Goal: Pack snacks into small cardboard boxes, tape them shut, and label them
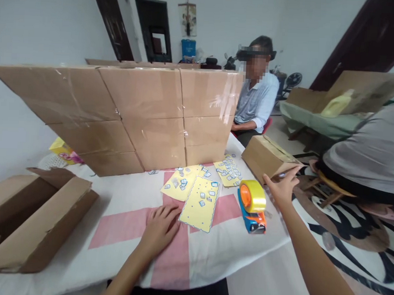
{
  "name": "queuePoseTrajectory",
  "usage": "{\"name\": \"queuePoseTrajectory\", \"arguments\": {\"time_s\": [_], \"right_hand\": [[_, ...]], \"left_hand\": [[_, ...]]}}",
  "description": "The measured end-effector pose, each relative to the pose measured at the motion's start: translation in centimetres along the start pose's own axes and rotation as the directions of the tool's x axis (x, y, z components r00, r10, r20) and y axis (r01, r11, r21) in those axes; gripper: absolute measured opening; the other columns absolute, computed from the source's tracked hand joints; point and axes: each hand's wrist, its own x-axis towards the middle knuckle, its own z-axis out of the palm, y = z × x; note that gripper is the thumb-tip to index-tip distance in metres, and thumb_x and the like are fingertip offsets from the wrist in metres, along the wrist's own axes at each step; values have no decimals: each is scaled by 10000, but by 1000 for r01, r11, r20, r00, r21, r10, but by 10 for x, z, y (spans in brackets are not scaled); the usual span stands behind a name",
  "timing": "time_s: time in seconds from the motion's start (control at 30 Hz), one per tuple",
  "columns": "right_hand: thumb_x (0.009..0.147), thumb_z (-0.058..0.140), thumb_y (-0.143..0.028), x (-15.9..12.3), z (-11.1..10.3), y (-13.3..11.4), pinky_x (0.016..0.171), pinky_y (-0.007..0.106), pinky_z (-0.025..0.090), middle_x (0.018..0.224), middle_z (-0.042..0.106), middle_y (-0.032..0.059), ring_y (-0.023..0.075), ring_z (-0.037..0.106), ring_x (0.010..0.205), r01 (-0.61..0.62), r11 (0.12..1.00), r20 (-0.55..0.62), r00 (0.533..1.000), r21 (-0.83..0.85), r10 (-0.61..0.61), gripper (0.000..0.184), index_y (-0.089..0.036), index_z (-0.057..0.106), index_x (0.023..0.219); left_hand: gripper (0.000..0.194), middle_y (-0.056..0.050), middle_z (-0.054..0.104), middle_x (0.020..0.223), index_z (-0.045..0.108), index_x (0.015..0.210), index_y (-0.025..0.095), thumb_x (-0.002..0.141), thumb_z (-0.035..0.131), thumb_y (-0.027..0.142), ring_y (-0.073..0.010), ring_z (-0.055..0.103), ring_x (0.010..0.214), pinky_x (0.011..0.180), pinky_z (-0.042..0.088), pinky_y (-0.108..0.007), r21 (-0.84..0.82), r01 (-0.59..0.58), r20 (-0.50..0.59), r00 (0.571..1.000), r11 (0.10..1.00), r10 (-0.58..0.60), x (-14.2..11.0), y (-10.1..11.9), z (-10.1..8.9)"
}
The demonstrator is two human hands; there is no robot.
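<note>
My left hand (pixel 161 228) lies flat on the tablecloth, fingers stretched, its tips beside the lower left edge of a yellow card (pixel 198 218) with small blue-edged pieces on it. Another yellow card (pixel 173 188) lies partly under that one, and a third yellow card (pixel 227 173) is farther right, also with pieces on it. My right hand (pixel 284 187) grips the near end of a small cardboard box (pixel 264 157) at the table's right edge, thumb on the left side and fingers on the right. Left of this hand lies a tape dispenser (pixel 248 216) with a yellow tape roll (pixel 257 197).
A wall of taped cardboard boxes (pixel 142 118) stands across the table's back. An open cardboard box (pixel 54 228) is at the left, with a yellow packet (pixel 65 149) behind it. One person (pixel 257 95) sits beyond the table; another person (pixel 368 147) sits at the right.
</note>
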Motion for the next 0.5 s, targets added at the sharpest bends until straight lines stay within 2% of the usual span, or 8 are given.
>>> {"name": "queuePoseTrajectory", "arguments": {"time_s": [0.1,0.23,0.3,0.37,0.43,0.5], "right_hand": [[696,732,-694,27,38,-20,1077,568,415,1529,160,325,501,397,1376,132,990,28,991,-46,-131,1419,-94,-177,1605],[644,816,-610,65,86,-48,1068,594,412,1542,160,332,518,350,1402,150,985,81,986,-91,-142,1483,-105,-196,1603],[628,841,-578,84,106,-61,1057,614,407,1558,180,338,529,387,1383,181,972,181,972,-153,-152,1479,-126,-161,1617],[701,791,-581,101,122,-72,1058,646,384,1570,242,332,526,409,1384,266,938,378,910,-223,-169,1315,-153,-18,1645],[824,652,-613,111,131,-82,1054,693,349,1557,331,319,517,408,1402,341,903,553,819,-259,-151,999,-166,249,1620],[894,515,-648,114,132,-88,1044,718,336,1531,402,313,507,412,1411,384,884,612,776,-267,-152,798,-142,475,1510]], "left_hand": [[354,-64,630,1380,627,1303,310,985,474,294,-282,525,1266,1019,413,-484,24,12,6,1000,1000,-12,0,0,-1],[331,-67,633,1356,630,1271,304,979,474,294,-290,531,1243,989,431,-483,56,58,14,998,997,-59,3,7,-2],[328,-66,632,1353,626,1272,305,984,471,299,-290,531,1244,991,434,-485,48,69,26,997,996,-70,5,10,-3],[330,-65,631,1352,622,1280,307,988,469,295,-286,529,1251,999,434,-485,32,72,33,997,997,-73,5,11,-4],[334,-65,630,1351,619,1284,308,985,472,284,-285,525,1259,1011,429,-486,14,70,27,997,997,-70,5,12,-5],[330,-68,632,1343,622,1276,308,981,478,278,-289,526,1258,1016,425,-490,-8,68,14,998,998,-68,5,12,-6]]}}
